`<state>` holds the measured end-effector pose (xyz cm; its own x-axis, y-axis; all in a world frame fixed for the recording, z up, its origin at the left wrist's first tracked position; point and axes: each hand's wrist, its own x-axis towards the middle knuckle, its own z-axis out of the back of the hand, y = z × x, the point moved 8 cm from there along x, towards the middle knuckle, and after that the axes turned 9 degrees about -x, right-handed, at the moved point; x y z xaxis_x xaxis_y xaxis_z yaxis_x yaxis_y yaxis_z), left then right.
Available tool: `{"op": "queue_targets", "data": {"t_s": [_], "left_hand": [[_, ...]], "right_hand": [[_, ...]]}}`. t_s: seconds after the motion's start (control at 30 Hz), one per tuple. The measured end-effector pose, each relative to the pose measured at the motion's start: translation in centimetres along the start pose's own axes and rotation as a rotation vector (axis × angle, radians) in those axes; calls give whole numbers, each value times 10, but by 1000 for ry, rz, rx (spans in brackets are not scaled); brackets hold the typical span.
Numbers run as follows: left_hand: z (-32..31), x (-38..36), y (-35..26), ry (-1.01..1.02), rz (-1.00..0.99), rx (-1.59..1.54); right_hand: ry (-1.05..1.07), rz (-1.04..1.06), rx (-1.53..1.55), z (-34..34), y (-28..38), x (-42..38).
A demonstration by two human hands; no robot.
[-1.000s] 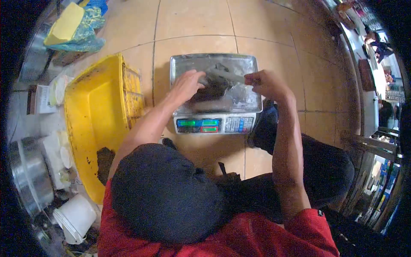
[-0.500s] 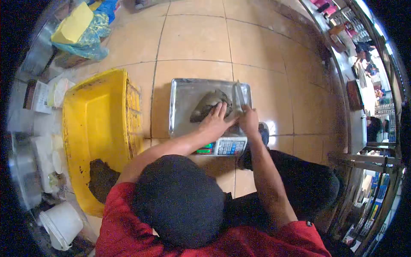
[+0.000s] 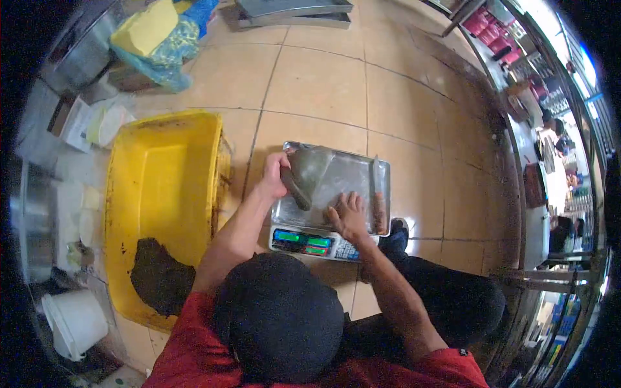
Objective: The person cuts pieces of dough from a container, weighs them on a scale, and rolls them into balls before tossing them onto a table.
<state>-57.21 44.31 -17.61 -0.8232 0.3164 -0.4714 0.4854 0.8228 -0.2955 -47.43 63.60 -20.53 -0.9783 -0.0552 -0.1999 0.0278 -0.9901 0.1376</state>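
My left hand (image 3: 276, 176) is wrapped round the left edge of a dark grey-green slab of dough-like material (image 3: 312, 169), which looks lifted and tilted over the left part of a metal tray (image 3: 349, 169). My right hand (image 3: 351, 212) lies on the bare tray bottom with its fingers spread, holding nothing. Along the tray's right side rests a knife (image 3: 379, 204), its brown handle towards me and its blade pointing away. Beneath the tray stands a digital scale (image 3: 336, 248) with lit green displays and a keypad.
A yellow tub (image 3: 162, 174) with a dark brown mass (image 3: 162, 275) in it stands to my left. Beyond it are a yellow block (image 3: 145, 29) on blue plastic and a white bucket (image 3: 76, 323). Metal trays (image 3: 294, 11) lie on the tiled floor ahead; a long counter (image 3: 537, 207) runs along the right.
My right hand has let go of the knife, which now lies on the tray, and has moved left. My left hand has gripped the slab and shifted it leftward. The view has shifted.
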Motion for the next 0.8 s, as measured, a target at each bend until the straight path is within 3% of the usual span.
{"op": "queue_targets", "data": {"t_s": [0.03, 0.1, 0.2, 0.27, 0.33, 0.43, 0.47, 0.57, 0.6, 0.63, 0.67, 0.7, 0.73, 0.8], "left_hand": [[-2, -5, -9, 37, -23, -44], [-20, -26, -24, 145, -55, -82], [-56, -67, -36, 368, -29, -62], [-65, -92, -57, 406, -113, 38], [-32, -87, -84, 126, -485, 543], [-19, -98, -67, 98, -100, 194], [-47, -111, -72, 245, -222, 88], [-51, -132, -103, 143, -518, 121], [-53, -143, -116, 11, -691, 360], [-61, -160, -122, -68, -770, 641], [-34, -135, -112, -142, -611, 512], [-32, -126, -97, -48, -439, 223], [-30, -119, -81, -8, -262, -67], [-10, -116, -89, 78, -167, -114]], "right_hand": [[176, -29, 348, -20, -11, 20], [463, -519, 1702, 47, 54, -1], [373, -206, 2107, 133, 129, 14], [95, -195, 1942, 148, 118, 28], [-162, -219, 1866, 177, 129, 31], [118, -111, 1509, 185, 177, 29], [306, 70, 1486, 186, 197, 29], [-252, 106, 1227, 199, 171, 34], [-333, -74, 1288, 179, 159, 31], [-55, -46, 1599, 152, 173, 32], [241, -102, 1859, 129, 190, 25], [426, -42, 2135, 136, 220, 12], [328, -270, 2152, 128, 210, 14], [168, -179, 1929, 141, 204, 26]]}}
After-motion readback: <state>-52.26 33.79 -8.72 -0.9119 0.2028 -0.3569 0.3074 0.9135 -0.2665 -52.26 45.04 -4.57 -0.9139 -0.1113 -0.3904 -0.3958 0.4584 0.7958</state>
